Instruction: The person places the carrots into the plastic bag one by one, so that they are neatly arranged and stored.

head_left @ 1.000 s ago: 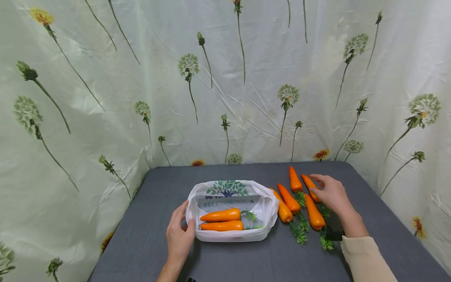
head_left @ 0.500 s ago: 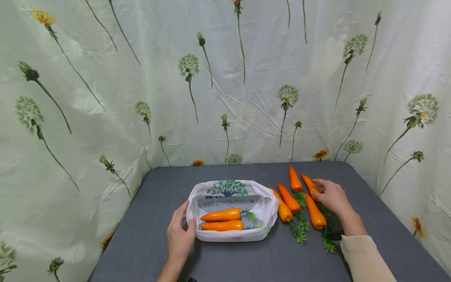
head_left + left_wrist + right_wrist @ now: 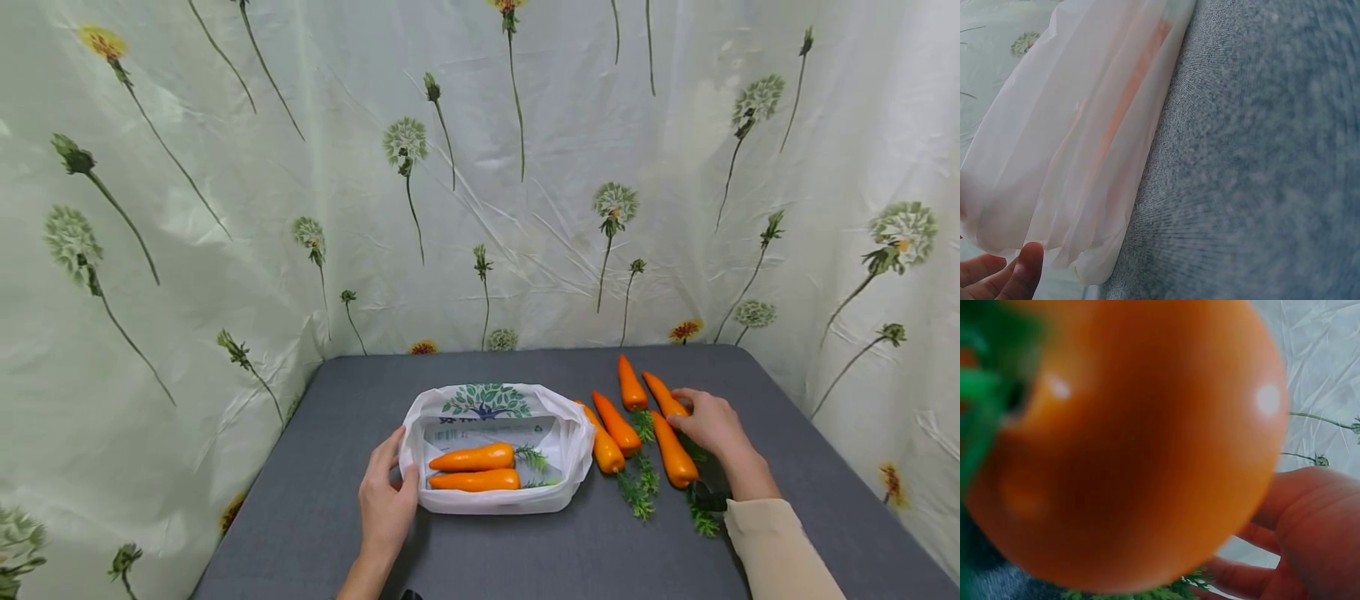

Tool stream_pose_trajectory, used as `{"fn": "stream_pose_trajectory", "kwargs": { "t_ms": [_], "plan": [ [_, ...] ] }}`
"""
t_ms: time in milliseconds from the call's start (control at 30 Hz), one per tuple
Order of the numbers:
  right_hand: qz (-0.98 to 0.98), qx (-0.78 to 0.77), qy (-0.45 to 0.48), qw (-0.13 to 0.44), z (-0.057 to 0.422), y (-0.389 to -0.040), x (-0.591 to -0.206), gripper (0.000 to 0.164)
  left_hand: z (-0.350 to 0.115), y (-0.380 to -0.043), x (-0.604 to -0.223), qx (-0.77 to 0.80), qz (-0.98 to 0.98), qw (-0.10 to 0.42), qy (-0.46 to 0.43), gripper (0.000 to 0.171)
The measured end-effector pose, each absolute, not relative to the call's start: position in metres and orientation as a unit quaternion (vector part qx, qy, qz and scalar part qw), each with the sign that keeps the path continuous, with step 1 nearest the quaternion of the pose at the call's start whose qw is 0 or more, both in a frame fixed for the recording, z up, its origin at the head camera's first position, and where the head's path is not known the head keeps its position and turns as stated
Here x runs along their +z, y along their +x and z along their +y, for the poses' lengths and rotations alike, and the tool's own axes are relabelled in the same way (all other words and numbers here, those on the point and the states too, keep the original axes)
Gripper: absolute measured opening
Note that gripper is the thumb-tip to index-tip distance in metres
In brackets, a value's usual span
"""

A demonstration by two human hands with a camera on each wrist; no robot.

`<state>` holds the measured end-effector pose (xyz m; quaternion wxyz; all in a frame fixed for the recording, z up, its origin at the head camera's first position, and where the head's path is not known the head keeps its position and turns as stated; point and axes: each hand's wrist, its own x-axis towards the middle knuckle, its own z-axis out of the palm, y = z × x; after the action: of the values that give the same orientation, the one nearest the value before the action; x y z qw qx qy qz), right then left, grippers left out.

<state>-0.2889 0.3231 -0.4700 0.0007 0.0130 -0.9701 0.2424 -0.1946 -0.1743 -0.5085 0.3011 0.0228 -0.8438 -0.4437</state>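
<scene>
A white plastic bag (image 3: 581, 442) with a printed tree lies with its mouth spread open; two orange carrots with green tops (image 3: 472, 457) rest inside. My left hand (image 3: 386, 504) holds the bag's left side, thumb and fingertips at its edge; the left wrist view shows the thumb (image 3: 1027, 262) against the plastic. At the right, my right hand (image 3: 716, 425) pinches the thick end of a carrot (image 3: 658, 390), the farthest right of the loose ones. Another carrot (image 3: 1147, 456) fills much of the right wrist view and hides the pinched one.
Several more loose carrots lie right of the bag: one at the back (image 3: 632, 383), one beside the bag (image 3: 617, 423), one nearest the right wrist (image 3: 675, 454). Leafy tops (image 3: 637, 496) spread toward the front. A flowered curtain (image 3: 525, 208) hangs behind the grey table (image 3: 360, 392).
My right hand has slid slightly toward me along the carrot to its thick end, and its fingers have closed in. The near carrot has shifted a little. My left hand stays on the bag.
</scene>
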Motion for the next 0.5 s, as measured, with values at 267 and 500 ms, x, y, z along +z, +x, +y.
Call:
{"fn": "stream_pose_trajectory", "kwargs": {
  "t_ms": [267, 500],
  "plan": [
    [-0.97, 0.243, -0.012, -0.001, 0.3248, -0.2891, -0.4716, 0.062, -0.1737, -0.1933, -0.5073, -0.449, -0.84, 0.304, 0.016, 0.057],
    [-0.966, 0.257, -0.018, 0.011, 0.3225, -0.2885, -0.4732, 0.06, -0.1748, -0.1936, -0.5075, -0.448, -0.839, 0.308, 0.013, 0.058]
  ]
}}
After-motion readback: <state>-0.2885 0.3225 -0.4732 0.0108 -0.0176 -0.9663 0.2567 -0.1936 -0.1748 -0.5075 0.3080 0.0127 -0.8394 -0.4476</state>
